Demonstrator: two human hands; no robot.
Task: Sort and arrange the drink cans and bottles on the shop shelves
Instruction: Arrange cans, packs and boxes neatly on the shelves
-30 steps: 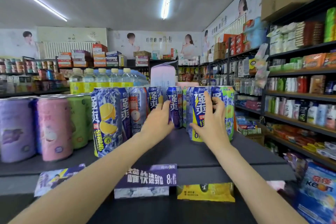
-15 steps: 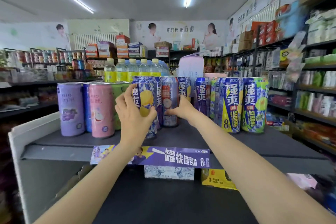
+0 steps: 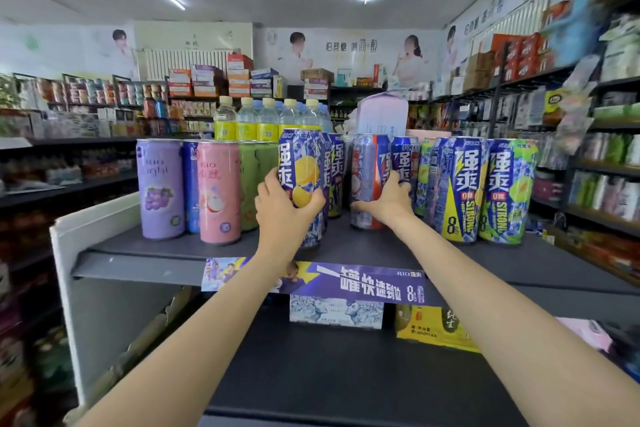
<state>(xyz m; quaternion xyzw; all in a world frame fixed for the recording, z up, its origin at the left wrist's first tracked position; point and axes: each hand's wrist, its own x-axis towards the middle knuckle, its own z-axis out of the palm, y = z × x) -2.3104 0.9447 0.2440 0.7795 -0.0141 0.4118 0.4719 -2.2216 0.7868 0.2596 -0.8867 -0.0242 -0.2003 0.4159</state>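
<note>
At nine o'clock on the top shelf (image 3: 145, 246) stood the purple can (image 3: 161, 189), upright, with a blue can just behind its right side and the pink can (image 3: 219, 192) touching that one. A green can (image 3: 250, 184) sat behind the pink one. At eleven o'clock, further back, a row of yellow-labelled bottles (image 3: 246, 121) lined up.

Your left hand (image 3: 282, 208) gripped the lemon can (image 3: 302, 184), fingers and thumb curled round its lower half; the can stood upright near the shelf's front edge, dead centre at twelve o'clock. More blue cans crowded just behind it.

At one o'clock, your right hand (image 3: 388, 199) held the silver-and-red can (image 3: 367, 180), thumb across its front low down, fingers wrapped round the right side; that can stood upright too, apart from the lemon can.

At two o'clock stood the yellow-flash can (image 3: 462, 189) and the green-blue can (image 3: 507, 191), side by side and touching. Below your wrists, a purple shelf strip (image 3: 346, 284) ran along the edge.
</note>
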